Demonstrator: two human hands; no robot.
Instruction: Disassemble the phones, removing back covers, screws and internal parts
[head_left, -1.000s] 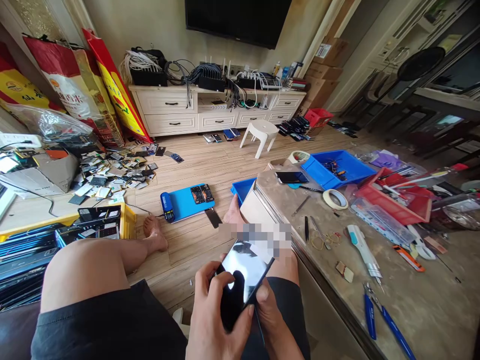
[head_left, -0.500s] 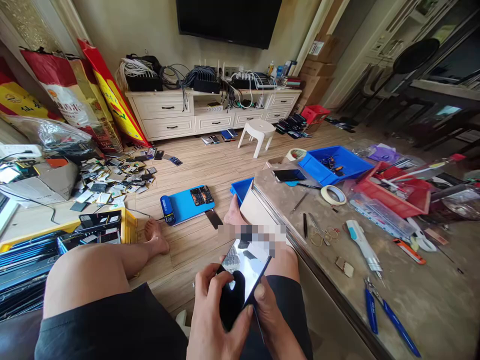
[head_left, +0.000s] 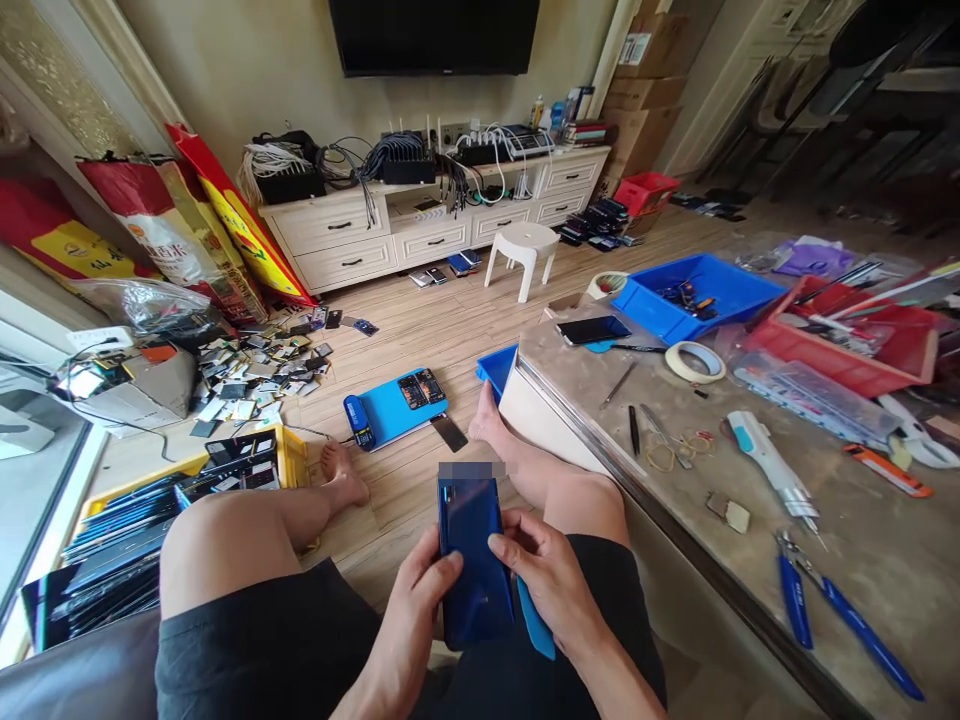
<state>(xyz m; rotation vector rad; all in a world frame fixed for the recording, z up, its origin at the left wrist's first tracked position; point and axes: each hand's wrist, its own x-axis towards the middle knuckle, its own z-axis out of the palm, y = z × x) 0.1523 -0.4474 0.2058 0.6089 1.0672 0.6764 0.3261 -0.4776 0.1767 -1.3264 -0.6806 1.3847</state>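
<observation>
I hold a dark blue smartphone (head_left: pixel 472 560) over my lap, its glossy back facing up. My left hand (head_left: pixel 416 610) grips its left edge, thumb on the back. My right hand (head_left: pixel 547 575) holds the right edge with fingers across the back, and a light blue flat pry tool (head_left: pixel 536 620) sticks out beneath that hand. My bare knees sit to either side of the phone.
A stone-topped table (head_left: pixel 862 560) on my right carries blue-handled pliers (head_left: pixel 847 605), a white tool (head_left: pixel 769 470), tape roll (head_left: pixel 695 361), a phone (head_left: pixel 592 329), blue and red bins. On the floor lie a blue heating pad (head_left: pixel 394 405), a yellow crate (head_left: pixel 289 450) and scattered phone parts.
The phone has been turned over: its reflective screen faced up before, and now the blue back faces up. My view has shifted left and tilted down.
</observation>
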